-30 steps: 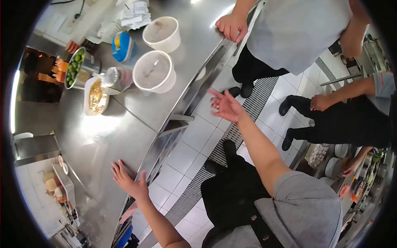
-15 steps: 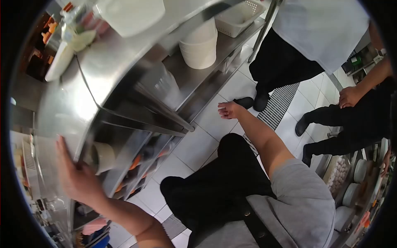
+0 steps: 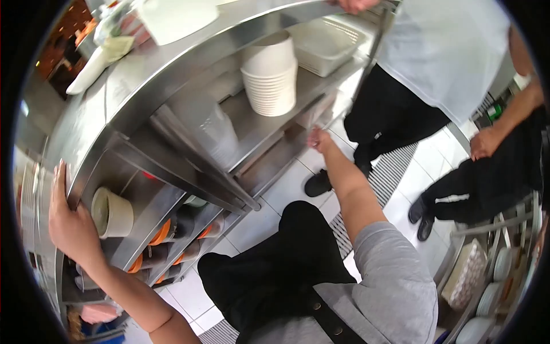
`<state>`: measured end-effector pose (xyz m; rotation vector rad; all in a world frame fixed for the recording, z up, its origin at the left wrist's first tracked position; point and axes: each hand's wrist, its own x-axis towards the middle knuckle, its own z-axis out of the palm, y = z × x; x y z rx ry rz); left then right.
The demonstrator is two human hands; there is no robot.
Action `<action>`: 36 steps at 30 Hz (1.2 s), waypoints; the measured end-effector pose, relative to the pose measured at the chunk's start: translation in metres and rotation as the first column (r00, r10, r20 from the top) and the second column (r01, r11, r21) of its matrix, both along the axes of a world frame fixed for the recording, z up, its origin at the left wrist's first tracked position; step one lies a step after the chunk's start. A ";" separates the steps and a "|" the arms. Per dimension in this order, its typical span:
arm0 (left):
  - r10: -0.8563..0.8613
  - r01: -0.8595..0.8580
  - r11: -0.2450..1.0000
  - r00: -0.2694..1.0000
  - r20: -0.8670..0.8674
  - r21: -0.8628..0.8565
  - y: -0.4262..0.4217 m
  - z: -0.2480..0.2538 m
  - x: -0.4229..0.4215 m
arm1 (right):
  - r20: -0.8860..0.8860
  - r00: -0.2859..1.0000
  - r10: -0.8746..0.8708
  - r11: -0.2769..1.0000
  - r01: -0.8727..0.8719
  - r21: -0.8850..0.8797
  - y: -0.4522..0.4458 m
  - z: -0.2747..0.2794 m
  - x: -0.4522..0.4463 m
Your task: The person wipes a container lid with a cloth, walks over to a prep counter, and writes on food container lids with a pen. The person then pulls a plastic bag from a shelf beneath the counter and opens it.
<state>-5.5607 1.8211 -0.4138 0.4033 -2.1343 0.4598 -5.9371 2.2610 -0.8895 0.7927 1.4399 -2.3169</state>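
Observation:
My left hand rests on the edge of the steel counter, its fingers stretched over the rim and nothing held. Just to its right, a white tub stands on the shelf below. My right hand hangs low beside the lower shelf; its fingers look curled, and what they hold, if anything, is too small to make out. Above it on the under-counter shelf is a stack of white tubs, with a white perforated basket behind.
Two people stand on the right, one in a white top; a hand touches the counter's far end. Clear containers and orange-lidded jars fill the shelves. A floor grate runs between us. Stacked plates sit lower right.
The view has dropped and closed in on the shelves below the counter. My left hand has moved onto the counter's edge. My right hand has gone from spread fingers to curled ones, lower by the shelf.

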 end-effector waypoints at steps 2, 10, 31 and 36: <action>0.037 -0.039 0.998 0.998 -0.049 -0.042 0.001 -0.001 -0.002 | -0.199 0.977 0.079 0.921 -0.147 -0.360 0.039 -0.052 -0.079; 0.156 -0.165 0.984 0.979 -0.131 -0.063 0.008 -0.003 -0.014 | -0.088 0.924 -0.372 0.922 0.356 -0.154 0.032 0.004 -0.135; 0.124 -0.137 0.986 0.983 -0.135 -0.092 -0.004 -0.006 -0.012 | 0.191 0.934 -0.301 0.457 -0.034 0.889 0.035 0.082 -0.035; 0.134 -0.143 0.988 0.981 -0.143 -0.060 -0.004 -0.008 -0.012 | 0.178 0.937 0.299 -0.394 -0.048 0.918 0.042 0.088 -0.040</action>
